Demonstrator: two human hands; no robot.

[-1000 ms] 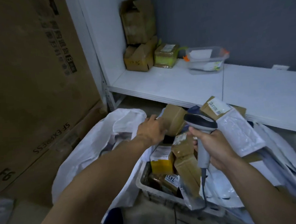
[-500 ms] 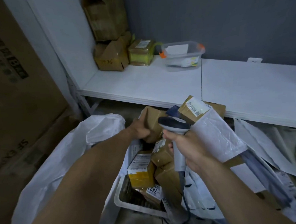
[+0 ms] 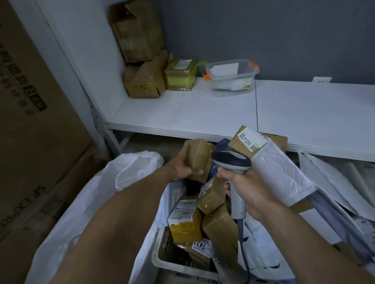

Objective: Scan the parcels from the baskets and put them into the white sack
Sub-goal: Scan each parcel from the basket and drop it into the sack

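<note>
One basket (image 3: 165, 265) holds several parcels beside one white sack (image 3: 81, 216). Left hand (image 3: 180, 169) grips one brown parcel (image 3: 199, 157); right hand (image 3: 248, 187) clasps one scanner (image 3: 231, 162).

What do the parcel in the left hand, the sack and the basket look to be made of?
Parcel in the left hand: brown cardboard under glossy tape, judging by its sheen. White sack: thin, crinkled, probably woven plastic. Basket: pale rigid plastic, likely, with a moulded rim.

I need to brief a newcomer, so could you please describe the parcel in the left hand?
Find the white shelf; just below its front edge, the left hand grips a small brown box. Unlike its neighbours, it shows no label.
</note>
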